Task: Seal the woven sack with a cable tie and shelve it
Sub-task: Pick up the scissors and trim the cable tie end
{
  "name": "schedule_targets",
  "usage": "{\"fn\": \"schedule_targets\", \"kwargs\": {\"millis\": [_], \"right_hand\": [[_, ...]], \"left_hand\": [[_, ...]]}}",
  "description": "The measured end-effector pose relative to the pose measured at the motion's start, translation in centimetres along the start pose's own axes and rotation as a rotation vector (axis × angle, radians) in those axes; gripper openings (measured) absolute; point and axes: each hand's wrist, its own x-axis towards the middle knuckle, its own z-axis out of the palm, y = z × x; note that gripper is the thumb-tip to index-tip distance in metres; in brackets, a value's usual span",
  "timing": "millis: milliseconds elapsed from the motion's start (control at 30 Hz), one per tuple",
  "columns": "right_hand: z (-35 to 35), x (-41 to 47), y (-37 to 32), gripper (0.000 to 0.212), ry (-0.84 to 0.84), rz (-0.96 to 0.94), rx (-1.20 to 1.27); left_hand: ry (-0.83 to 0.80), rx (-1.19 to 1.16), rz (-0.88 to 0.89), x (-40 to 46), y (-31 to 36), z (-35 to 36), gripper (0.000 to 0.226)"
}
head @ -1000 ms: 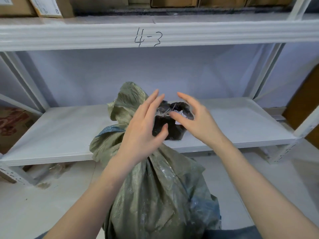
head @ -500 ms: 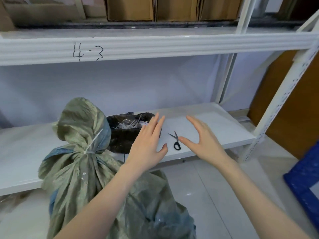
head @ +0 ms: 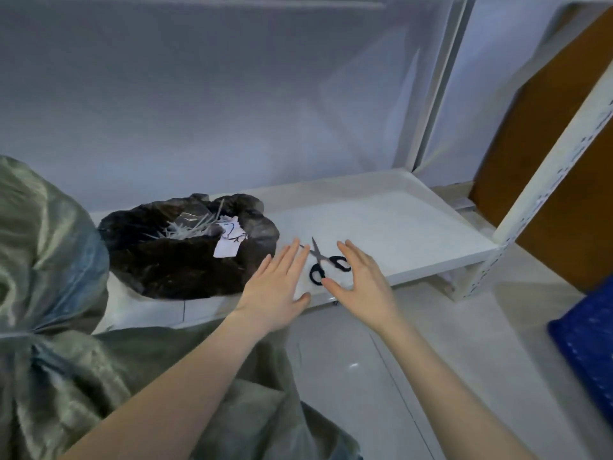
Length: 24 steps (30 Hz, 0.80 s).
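Observation:
The grey-green woven sack (head: 49, 277) stands at the left edge, its neck gathered tight; the cable tie on it is blurred here. On the white shelf (head: 414, 227) lie black-handled scissors (head: 323, 262). My left hand (head: 278, 287) hovers just left of the scissors with straight fingers and holds nothing. My right hand (head: 361, 280) is just right of them, fingers spread, thumb near the handles, also holding nothing.
A black plastic bag (head: 185, 257) full of white cable ties, with a paper tag, sits on the shelf left of the scissors. A white upright post (head: 544, 167) stands at the right. A blue crate (head: 587, 340) lies on the tiled floor.
The view has swung right and closer to the shelf. Both hands have left the sack and moved to either side of the scissors.

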Motion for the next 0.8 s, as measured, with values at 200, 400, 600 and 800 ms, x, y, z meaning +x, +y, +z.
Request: {"fn": "schedule_targets", "kwargs": {"millis": [200,400,600,800], "right_hand": [[4.0,2.9,3.0,0.07,-0.037,0.074,-0.077],[6.4,4.7,4.0,0.063,-0.033,0.119,-0.165],[7.5,5.2,3.5,0.036,0.064,0.145,-0.188],[7.3,5.8,2.7,0.023,0.079,0.225,-0.279]], "left_hand": [[-0.061,-0.028,-0.002,2.0,-1.0,3.7,0.075],[-0.03,-0.075,0.016,2.9,-1.6,5.9,0.074],[-0.039,-0.092,0.007,3.9,-2.1,6.6,0.075],[-0.056,-0.102,-0.002,3.6,-2.2,6.3,0.076]]}}
